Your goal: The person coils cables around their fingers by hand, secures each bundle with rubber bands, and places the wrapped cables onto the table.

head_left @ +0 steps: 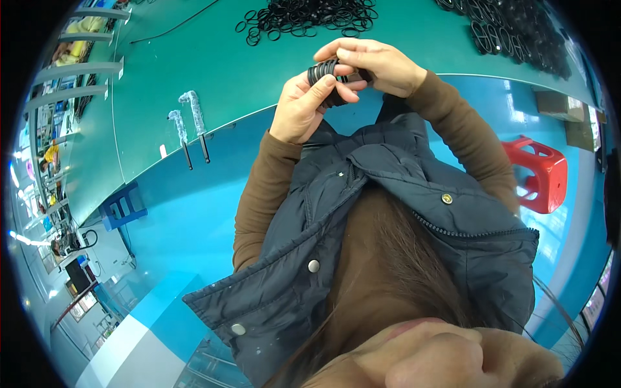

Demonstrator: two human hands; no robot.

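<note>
The stack of black rings (323,70) is held in the air, about the middle of the near edge of the worktop (226,71). The rings look thin; I judge them light, a little elastic like rubber, and not easy to break. Their smooth surface may slip, and one ring may slide out of the row. The better place to hold is the outer round side, thumb against fingers, with gentle pressure. The left grip (301,107) is wrapped about the stack, its thumb on the rings; if some finger goes inside them is not clear. The right grip (386,66) is bent, thumb and forefinger close together beside the stack; whether it pinches a ring is hidden. Farther from the near edge lies a loose heap of rings (312,19). Leftward, two wrapped tools (196,110) reach past the near edge.
</note>
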